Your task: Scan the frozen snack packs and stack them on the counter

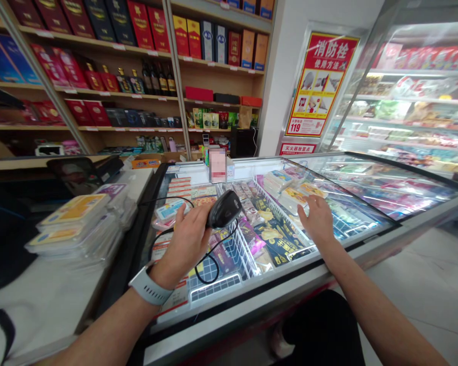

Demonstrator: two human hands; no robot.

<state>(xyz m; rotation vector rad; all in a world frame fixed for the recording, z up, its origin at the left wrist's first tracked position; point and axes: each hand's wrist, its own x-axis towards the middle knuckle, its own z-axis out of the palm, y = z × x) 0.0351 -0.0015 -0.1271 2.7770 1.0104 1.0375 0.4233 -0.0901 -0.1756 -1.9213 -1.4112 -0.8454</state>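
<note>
My left hand (189,236), with a pale watch band at the wrist, is wrapped round a black handheld scanner (225,209) over the left part of the glass-topped freezer (267,284). A black cable (209,280) loops below the scanner. My right hand (317,219) is over the freezer's middle, fingers apart, beside flat clear packs with yellow labels (295,197). Whether its fingertips touch those packs is hard to tell. Inside the freezer, bagged goods (278,241) lie in white wire baskets.
Stacked clear packs (76,223) with yellow labels sit on the counter (66,300) at left. A small pink-fronted box (218,168) stands at the freezer's far edge. Shelves of boxes and bottles line the back; a lit display fridge (416,101) is at right.
</note>
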